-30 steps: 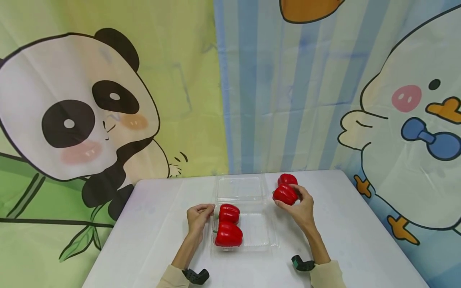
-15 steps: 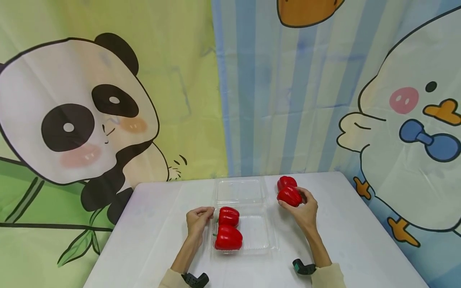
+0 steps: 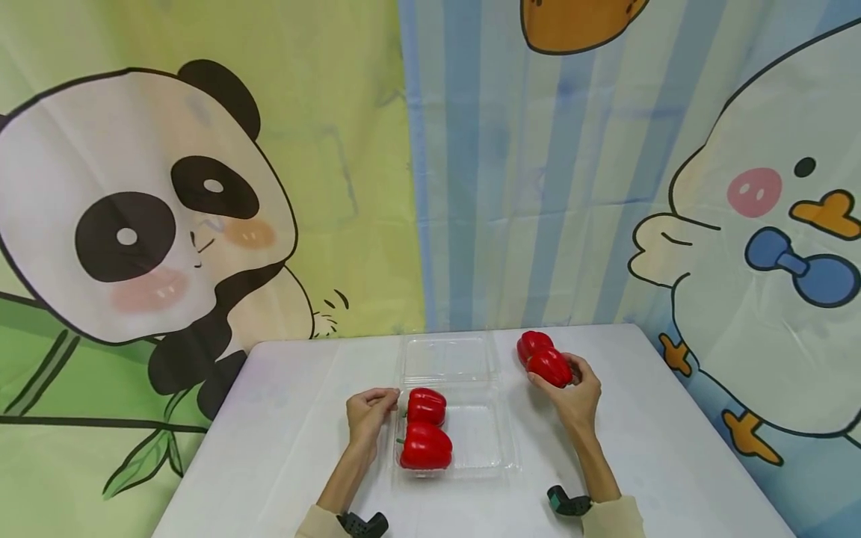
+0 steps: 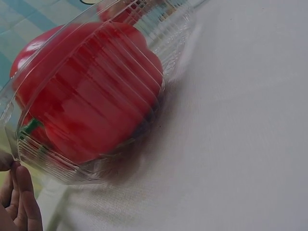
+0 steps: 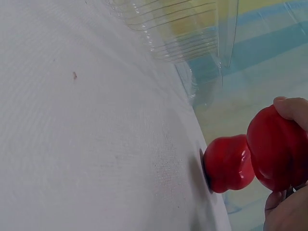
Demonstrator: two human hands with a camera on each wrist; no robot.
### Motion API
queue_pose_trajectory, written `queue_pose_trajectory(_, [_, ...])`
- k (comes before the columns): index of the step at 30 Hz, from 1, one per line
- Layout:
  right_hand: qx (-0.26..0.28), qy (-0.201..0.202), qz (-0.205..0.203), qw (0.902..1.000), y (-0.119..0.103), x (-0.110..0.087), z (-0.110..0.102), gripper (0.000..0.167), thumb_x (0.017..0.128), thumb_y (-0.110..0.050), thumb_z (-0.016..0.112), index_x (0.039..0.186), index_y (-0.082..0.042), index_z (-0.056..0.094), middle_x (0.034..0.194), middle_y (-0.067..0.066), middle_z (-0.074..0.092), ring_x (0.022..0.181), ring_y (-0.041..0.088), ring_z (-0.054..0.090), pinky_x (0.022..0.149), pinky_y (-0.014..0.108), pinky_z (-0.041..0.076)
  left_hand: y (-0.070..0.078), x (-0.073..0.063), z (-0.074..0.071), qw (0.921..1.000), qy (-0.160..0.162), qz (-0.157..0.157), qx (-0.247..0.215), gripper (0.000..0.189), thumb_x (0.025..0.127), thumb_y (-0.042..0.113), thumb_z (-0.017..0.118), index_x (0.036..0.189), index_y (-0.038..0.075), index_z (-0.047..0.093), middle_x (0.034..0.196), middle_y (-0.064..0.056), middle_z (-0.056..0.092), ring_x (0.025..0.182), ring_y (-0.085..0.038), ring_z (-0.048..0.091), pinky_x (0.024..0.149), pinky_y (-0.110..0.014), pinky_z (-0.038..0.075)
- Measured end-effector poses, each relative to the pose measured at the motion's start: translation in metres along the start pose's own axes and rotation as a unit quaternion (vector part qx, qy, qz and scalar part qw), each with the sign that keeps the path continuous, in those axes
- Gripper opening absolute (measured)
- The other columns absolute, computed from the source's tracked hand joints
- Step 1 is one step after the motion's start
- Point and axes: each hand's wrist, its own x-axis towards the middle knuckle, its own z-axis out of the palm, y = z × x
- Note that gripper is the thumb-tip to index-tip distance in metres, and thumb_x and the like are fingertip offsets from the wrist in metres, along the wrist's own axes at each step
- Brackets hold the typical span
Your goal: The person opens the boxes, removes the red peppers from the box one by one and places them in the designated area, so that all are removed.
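My right hand [image 3: 577, 388] grips a red bell pepper [image 3: 549, 366] between thumb and fingers; in the right wrist view this pepper [image 5: 276, 149] is held off the white surface. Just behind it a second red bell pepper [image 3: 533, 344] rests on the table. My left hand [image 3: 369, 415] pinches the left rim of a clear plastic clamshell box [image 3: 477, 437], as the fingertips [image 4: 23, 178] in the left wrist view show. Two red bell peppers lie in the box's left half, the rear one [image 3: 427, 407] behind the front one [image 3: 427, 447], which has a green stem.
The box's clear lid [image 3: 448, 357] lies folded back toward the far edge of the white table [image 3: 303, 418]. Behind the table hangs a printed curtain [image 3: 484, 187] with a panda and a white bird. Each wrist wears a black camera [image 3: 568, 501].
My right hand has moved to the right with its pepper, which has turned slightly. The left hand stays at the box rim, and the peppers in the box have not moved.
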Motion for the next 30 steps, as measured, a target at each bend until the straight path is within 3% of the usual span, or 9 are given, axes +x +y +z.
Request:
queue_pose_trajectory(7, [-0.008, 0.022, 0.022, 0.9995, 0.003, 0.000, -0.004, 0.078, 0.083, -0.019, 0.097, 0.149, -0.002, 0.060, 0.149, 0.018, 0.065, 0.124, 0.022, 0.057, 0.089, -0.002, 0.042, 0.001, 0.000, -0.001, 1.0000, -0.005, 0.000, 0.002, 0.026, 0.098, 0.017, 0.082, 0.107, -0.007, 0.081, 0.088, -0.012, 0.083, 0.070, -0.010, 0.069, 0.064, -0.022, 0.054])
queue_pose_trajectory(12, [-0.018, 0.029, 0.037, 0.9987, 0.007, 0.001, -0.008, 0.078, 0.083, -0.020, 0.096, 0.150, -0.006, 0.059, 0.151, 0.015, 0.064, 0.126, 0.019, 0.056, 0.088, -0.002, 0.041, 0.001, -0.001, 0.000, 1.0000, -0.004, 0.002, 0.000, 0.026, 0.097, 0.016, 0.083, 0.107, -0.008, 0.081, 0.088, -0.012, 0.083, 0.068, -0.008, 0.069, 0.062, -0.021, 0.053])
queue_pose_trajectory(22, [-0.025, 0.037, 0.035, 0.9984, 0.010, 0.005, -0.012, 0.078, 0.085, -0.024, 0.096, 0.151, -0.005, 0.058, 0.151, 0.015, 0.064, 0.127, 0.021, 0.057, 0.093, 0.001, 0.043, 0.000, -0.001, -0.002, 1.0000, 0.000, 0.000, -0.003, 0.026, 0.097, 0.015, 0.083, 0.108, -0.008, 0.081, 0.084, -0.009, 0.082, 0.069, -0.009, 0.069, 0.063, -0.020, 0.053])
queue_pose_trajectory(30, [-0.036, 0.044, 0.051, 0.9971, 0.014, 0.008, -0.017, 0.079, 0.086, -0.024, 0.095, 0.152, -0.007, 0.056, 0.153, 0.014, 0.062, 0.131, 0.022, 0.056, 0.098, 0.009, 0.047, 0.004, 0.001, -0.001, 0.9998, -0.016, -0.011, -0.004, 0.023, 0.098, 0.007, 0.079, 0.108, -0.013, 0.079, 0.088, -0.019, 0.082, 0.069, -0.013, 0.070, 0.063, -0.023, 0.055])
